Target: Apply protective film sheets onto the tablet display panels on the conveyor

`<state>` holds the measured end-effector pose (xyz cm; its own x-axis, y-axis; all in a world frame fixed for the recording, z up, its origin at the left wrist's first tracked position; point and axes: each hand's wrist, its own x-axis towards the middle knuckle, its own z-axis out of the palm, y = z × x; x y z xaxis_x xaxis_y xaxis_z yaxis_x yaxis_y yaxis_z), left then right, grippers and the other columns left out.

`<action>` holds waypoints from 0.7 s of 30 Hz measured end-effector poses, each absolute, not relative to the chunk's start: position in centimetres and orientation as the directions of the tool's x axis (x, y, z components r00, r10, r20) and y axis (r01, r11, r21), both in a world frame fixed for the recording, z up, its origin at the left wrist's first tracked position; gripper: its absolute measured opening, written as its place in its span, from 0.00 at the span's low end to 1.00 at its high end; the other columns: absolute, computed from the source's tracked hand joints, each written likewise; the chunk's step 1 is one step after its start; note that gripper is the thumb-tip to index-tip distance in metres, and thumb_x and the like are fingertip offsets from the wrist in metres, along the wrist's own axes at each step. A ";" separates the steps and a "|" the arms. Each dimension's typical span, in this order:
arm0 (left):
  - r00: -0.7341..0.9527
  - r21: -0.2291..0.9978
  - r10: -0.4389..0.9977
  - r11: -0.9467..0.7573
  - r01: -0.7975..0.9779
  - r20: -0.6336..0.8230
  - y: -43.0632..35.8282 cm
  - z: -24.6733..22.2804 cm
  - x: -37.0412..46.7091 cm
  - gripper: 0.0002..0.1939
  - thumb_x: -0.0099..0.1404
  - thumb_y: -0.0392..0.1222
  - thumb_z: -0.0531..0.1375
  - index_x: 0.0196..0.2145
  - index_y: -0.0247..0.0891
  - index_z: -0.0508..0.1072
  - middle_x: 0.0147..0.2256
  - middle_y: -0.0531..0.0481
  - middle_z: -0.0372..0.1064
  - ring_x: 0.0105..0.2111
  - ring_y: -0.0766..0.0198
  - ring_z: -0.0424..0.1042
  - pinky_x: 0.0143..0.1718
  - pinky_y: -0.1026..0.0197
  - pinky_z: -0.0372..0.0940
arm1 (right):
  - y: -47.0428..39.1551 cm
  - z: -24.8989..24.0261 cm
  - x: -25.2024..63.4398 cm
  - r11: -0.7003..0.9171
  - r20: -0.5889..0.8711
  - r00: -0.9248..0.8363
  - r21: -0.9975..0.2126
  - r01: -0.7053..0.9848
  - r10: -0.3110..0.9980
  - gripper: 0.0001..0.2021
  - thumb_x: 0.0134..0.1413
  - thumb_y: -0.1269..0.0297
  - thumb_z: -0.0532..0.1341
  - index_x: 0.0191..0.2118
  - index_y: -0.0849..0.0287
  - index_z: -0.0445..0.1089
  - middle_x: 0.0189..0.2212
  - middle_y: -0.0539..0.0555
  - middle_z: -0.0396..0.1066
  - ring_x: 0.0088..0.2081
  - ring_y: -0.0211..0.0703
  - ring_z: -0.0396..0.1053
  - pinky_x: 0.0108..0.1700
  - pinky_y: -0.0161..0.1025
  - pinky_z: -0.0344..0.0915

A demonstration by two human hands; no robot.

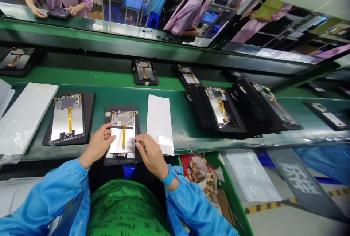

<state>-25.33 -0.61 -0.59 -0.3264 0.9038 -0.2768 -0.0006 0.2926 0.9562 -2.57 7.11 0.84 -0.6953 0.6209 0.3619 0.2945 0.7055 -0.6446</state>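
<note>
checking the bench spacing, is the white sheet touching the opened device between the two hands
Apart. The head view shows a strip of green bench between the white sheet and the dark pad under the device.

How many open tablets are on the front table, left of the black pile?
2: one tablet between the left hand and right hand, another tablet to its left. None seems hidden.

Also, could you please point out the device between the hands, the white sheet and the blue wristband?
Device (pixel 124 137), head view: its exposed interior.
White sheet (pixel 159 120), head view: its middle.
Blue wristband (pixel 168 178), head view: its outer side.
</note>
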 end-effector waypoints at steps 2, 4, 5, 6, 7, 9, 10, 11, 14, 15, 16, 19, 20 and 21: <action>-0.344 0.953 0.904 0.295 0.071 -0.254 -0.7 -0.3 -25.2 0.32 0.58 0.48 0.64 0.57 0.34 0.64 0.39 0.48 0.71 0.32 0.63 0.73 0.36 0.59 0.67 | 6.3 0.0 -2.0 0.746 0.347 -0.747 -0.601 0.286 0.567 0.10 0.66 0.66 0.59 0.51 0.58 0.67 0.54 0.63 0.70 0.56 0.53 0.67 0.55 0.55 0.69; -0.365 0.947 0.902 0.294 0.128 -0.230 -0.7 0.0 -25.1 0.31 0.58 0.47 0.64 0.57 0.36 0.66 0.41 0.48 0.70 0.30 0.65 0.71 0.34 0.60 0.66 | 5.8 -0.5 -1.8 0.786 0.327 -0.796 -0.553 0.276 0.509 0.15 0.64 0.67 0.61 0.55 0.59 0.65 0.61 0.65 0.64 0.63 0.57 0.60 0.60 0.60 0.66; -0.375 0.946 0.900 0.291 0.144 -0.220 -0.7 0.1 -25.1 0.30 0.58 0.48 0.64 0.57 0.36 0.67 0.41 0.49 0.69 0.29 0.65 0.71 0.33 0.61 0.65 | 5.6 -0.7 -1.8 0.797 0.319 -0.807 -0.535 0.280 0.498 0.16 0.64 0.68 0.61 0.56 0.59 0.65 0.62 0.65 0.63 0.64 0.58 0.58 0.61 0.61 0.65; -0.384 0.945 0.899 0.288 0.154 -0.211 -0.7 0.2 -25.1 0.30 0.58 0.48 0.64 0.57 0.35 0.68 0.39 0.49 0.69 0.28 0.66 0.70 0.32 0.61 0.64 | 5.5 -0.9 -1.9 0.804 0.315 -0.810 -0.520 0.289 0.494 0.17 0.64 0.69 0.61 0.57 0.60 0.65 0.63 0.66 0.62 0.64 0.58 0.58 0.61 0.62 0.65; -0.390 0.945 0.898 0.284 0.163 -0.203 -0.7 0.2 -25.1 0.30 0.58 0.48 0.64 0.56 0.35 0.69 0.38 0.50 0.68 0.28 0.65 0.69 0.32 0.61 0.64 | 5.5 -1.0 -2.0 0.810 0.311 -0.813 -0.506 0.298 0.493 0.17 0.64 0.71 0.60 0.57 0.60 0.64 0.63 0.66 0.63 0.64 0.58 0.58 0.60 0.62 0.66; -0.391 0.940 0.903 0.273 0.203 -0.178 -0.7 0.0 -25.2 0.29 0.58 0.47 0.64 0.56 0.36 0.70 0.37 0.50 0.67 0.28 0.65 0.69 0.33 0.60 0.65 | 5.5 -1.0 -2.1 0.820 0.312 -0.813 -0.481 0.311 0.491 0.18 0.63 0.72 0.59 0.58 0.60 0.65 0.62 0.66 0.64 0.64 0.58 0.59 0.59 0.61 0.67; -0.387 0.934 0.908 0.266 0.239 -0.160 -0.7 -0.1 -25.3 0.28 0.59 0.47 0.63 0.56 0.37 0.70 0.38 0.50 0.66 0.29 0.64 0.69 0.34 0.59 0.65 | 5.6 -0.9 -2.2 0.824 0.312 -0.814 -0.469 0.316 0.490 0.18 0.63 0.73 0.60 0.58 0.60 0.65 0.61 0.65 0.65 0.63 0.58 0.60 0.59 0.61 0.67; -0.379 0.922 0.915 0.259 0.287 -0.139 -0.7 -0.2 -25.3 0.27 0.60 0.46 0.62 0.57 0.38 0.70 0.38 0.50 0.66 0.30 0.64 0.69 0.35 0.59 0.65 | 5.6 -0.9 -2.2 0.829 0.313 -0.814 -0.458 0.322 0.489 0.18 0.63 0.73 0.60 0.58 0.60 0.65 0.61 0.65 0.65 0.63 0.57 0.60 0.58 0.61 0.68; -0.349 0.853 0.935 0.237 0.464 -0.070 -0.8 -0.3 -25.5 0.26 0.63 0.44 0.60 0.59 0.38 0.69 0.37 0.50 0.66 0.32 0.62 0.68 0.37 0.58 0.64 | 5.7 -0.6 -2.3 0.838 0.313 -0.817 -0.434 0.331 0.485 0.17 0.63 0.72 0.60 0.57 0.60 0.66 0.60 0.66 0.66 0.62 0.57 0.62 0.57 0.59 0.69; -0.338 0.824 0.940 0.231 0.517 -0.052 -0.8 -0.2 -25.5 0.26 0.64 0.44 0.59 0.59 0.37 0.69 0.36 0.50 0.66 0.32 0.61 0.68 0.38 0.58 0.64 | 5.7 -0.6 -2.3 0.840 0.313 -0.818 -0.428 0.332 0.482 0.17 0.63 0.72 0.60 0.57 0.60 0.66 0.60 0.66 0.66 0.62 0.57 0.62 0.57 0.59 0.69; -0.327 0.797 0.944 0.226 0.559 -0.038 -0.8 -0.2 -25.6 0.26 0.65 0.43 0.59 0.59 0.37 0.69 0.36 0.50 0.66 0.33 0.61 0.67 0.38 0.58 0.63 | 5.7 -0.6 -2.3 0.842 0.314 -0.819 -0.425 0.331 0.481 0.17 0.63 0.72 0.60 0.57 0.60 0.66 0.60 0.66 0.67 0.62 0.57 0.62 0.57 0.59 0.69; -0.303 0.741 0.953 0.217 0.635 -0.019 -0.8 -0.1 -25.7 0.25 0.65 0.43 0.58 0.59 0.37 0.69 0.35 0.50 0.66 0.34 0.60 0.66 0.40 0.57 0.62 | 5.6 -0.7 -2.2 0.843 0.310 -0.822 -0.423 0.331 0.478 0.16 0.65 0.72 0.59 0.57 0.61 0.66 0.61 0.65 0.66 0.62 0.57 0.61 0.58 0.59 0.68; -0.299 0.728 0.954 0.215 0.651 -0.015 -0.8 -0.1 -25.8 0.25 0.66 0.43 0.58 0.59 0.37 0.69 0.35 0.50 0.66 0.34 0.59 0.66 0.41 0.57 0.62 | 5.6 -0.8 -2.2 0.843 0.307 -0.824 -0.424 0.331 0.477 0.16 0.65 0.72 0.58 0.57 0.61 0.66 0.61 0.65 0.65 0.62 0.57 0.61 0.58 0.59 0.67; -0.295 0.718 0.955 0.215 0.662 -0.014 -0.8 -0.2 -25.8 0.25 0.66 0.43 0.58 0.59 0.37 0.68 0.35 0.50 0.66 0.35 0.59 0.66 0.41 0.57 0.62 | 5.6 -0.8 -2.2 0.843 0.305 -0.825 -0.424 0.331 0.477 0.16 0.66 0.71 0.58 0.57 0.62 0.66 0.61 0.65 0.65 0.62 0.57 0.61 0.58 0.59 0.67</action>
